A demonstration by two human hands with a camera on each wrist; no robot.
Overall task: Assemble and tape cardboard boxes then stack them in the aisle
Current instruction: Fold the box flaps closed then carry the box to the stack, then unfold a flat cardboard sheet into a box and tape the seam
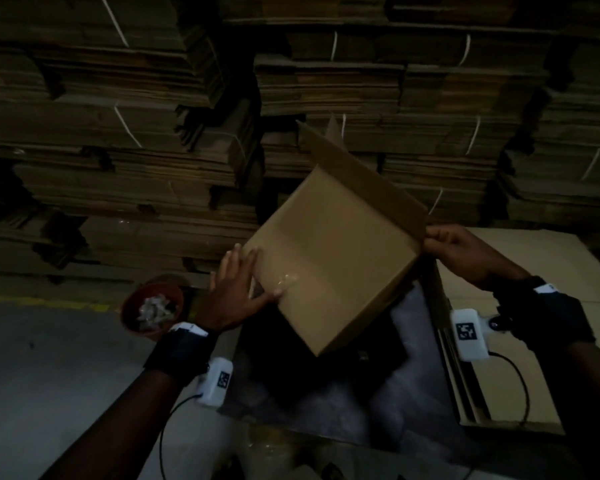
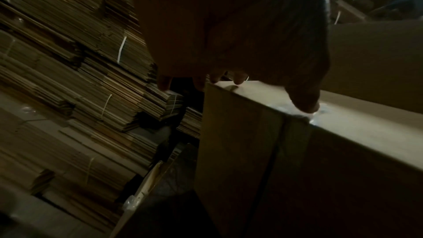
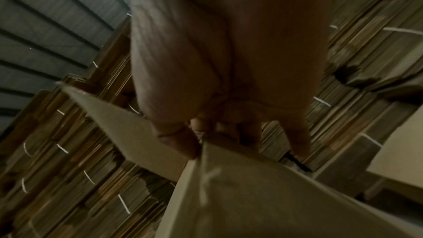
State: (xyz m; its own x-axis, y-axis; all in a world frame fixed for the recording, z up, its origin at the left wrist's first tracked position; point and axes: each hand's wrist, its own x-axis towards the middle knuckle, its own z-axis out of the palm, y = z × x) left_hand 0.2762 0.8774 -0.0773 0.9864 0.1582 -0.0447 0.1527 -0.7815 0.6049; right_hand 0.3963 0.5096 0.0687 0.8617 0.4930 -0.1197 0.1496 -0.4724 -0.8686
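**Pressing the tape down on a tilted box**

The plain brown cardboard box [image 1: 329, 258] is tilted over the dark counter [image 1: 326, 393]. The left hand [image 1: 238, 289] spreads straight fingers [image 2: 304, 105] flat, thumb apparently rubbing clear tape [image 1: 286, 279]; firm strokes toward the edge would seat it. The right hand [image 1: 456, 249] pinches the far corner, steadying it.

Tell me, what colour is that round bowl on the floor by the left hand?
Reddish-brown, the bowl holds pale scraps; the head view shows it best.
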